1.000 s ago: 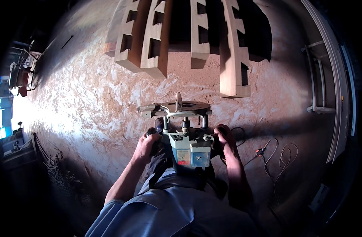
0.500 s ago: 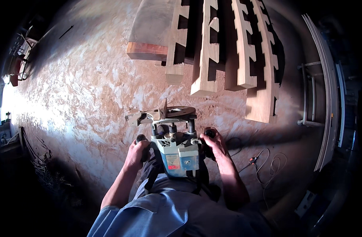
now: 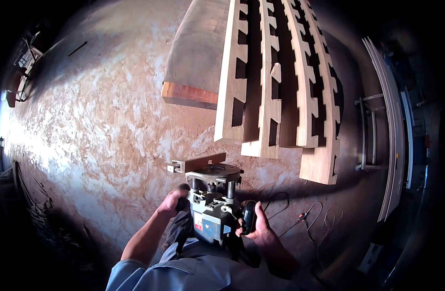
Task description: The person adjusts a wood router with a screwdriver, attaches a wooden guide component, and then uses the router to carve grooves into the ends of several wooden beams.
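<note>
notched boards [image 3: 276, 82] nearer, both hands' grip closed on router [image 3: 212, 203]

There is just one view. The camera sits on the person's head and looks steeply down over the blue shirt [image 3: 183, 274] at the dusty brown floor [image 3: 96, 131]. The left hand [image 3: 171, 203] and right hand [image 3: 256, 230] are close, near the bottom edge. The pale notched wooden beams [image 3: 280, 82] lie farther off, at the top. The dark, bent edges may hide more.
</note>
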A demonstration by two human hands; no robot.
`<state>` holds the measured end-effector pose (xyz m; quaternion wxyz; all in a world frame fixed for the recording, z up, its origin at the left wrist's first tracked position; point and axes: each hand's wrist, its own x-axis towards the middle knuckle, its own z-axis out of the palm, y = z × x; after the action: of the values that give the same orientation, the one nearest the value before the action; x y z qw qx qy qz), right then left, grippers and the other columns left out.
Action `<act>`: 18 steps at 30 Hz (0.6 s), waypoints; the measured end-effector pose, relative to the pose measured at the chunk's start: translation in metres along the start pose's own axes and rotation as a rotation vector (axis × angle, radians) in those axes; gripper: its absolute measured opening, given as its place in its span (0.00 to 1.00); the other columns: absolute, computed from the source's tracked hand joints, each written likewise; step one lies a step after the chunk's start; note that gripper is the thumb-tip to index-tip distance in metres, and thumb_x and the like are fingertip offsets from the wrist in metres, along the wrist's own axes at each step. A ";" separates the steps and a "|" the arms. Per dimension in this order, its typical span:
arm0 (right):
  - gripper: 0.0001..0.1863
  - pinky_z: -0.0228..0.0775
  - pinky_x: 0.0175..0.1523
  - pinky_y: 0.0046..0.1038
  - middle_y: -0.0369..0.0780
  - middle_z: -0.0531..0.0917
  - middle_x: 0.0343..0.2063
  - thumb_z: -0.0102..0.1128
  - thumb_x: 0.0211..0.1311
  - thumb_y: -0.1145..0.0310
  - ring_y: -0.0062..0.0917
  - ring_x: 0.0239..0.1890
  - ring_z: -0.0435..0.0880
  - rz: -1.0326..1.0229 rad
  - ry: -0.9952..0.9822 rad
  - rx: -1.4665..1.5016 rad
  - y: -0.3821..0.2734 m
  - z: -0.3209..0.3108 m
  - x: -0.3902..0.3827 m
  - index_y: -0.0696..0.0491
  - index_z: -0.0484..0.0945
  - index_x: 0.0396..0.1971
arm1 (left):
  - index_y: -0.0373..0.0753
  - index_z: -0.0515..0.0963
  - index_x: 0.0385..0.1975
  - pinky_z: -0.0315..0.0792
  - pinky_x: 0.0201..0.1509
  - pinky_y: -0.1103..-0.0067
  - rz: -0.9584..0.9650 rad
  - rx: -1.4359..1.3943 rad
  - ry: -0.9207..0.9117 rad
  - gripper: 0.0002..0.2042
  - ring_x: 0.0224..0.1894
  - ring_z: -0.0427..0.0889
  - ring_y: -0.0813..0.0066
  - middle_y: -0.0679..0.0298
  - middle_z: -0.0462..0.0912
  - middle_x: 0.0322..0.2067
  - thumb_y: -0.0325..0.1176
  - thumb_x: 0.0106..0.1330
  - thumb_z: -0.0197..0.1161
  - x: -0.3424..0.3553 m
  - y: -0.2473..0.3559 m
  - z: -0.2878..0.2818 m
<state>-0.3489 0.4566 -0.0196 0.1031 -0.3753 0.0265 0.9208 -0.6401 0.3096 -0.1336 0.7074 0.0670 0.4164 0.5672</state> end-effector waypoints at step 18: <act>0.31 0.71 0.24 0.40 0.44 0.79 0.20 0.40 0.69 0.37 0.36 0.18 0.79 -0.337 0.364 -0.136 -0.019 -0.054 -0.016 0.53 0.71 0.45 | 0.33 0.67 0.61 0.72 0.56 0.66 -0.008 -0.142 0.129 0.34 0.53 0.78 0.62 0.55 0.77 0.54 0.59 0.69 0.51 0.174 0.105 0.050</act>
<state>-0.2967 0.4656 -0.0471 0.2231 -0.5400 -0.0801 0.8076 -0.6832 0.5145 -0.1312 0.6846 -0.0217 0.4199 0.5954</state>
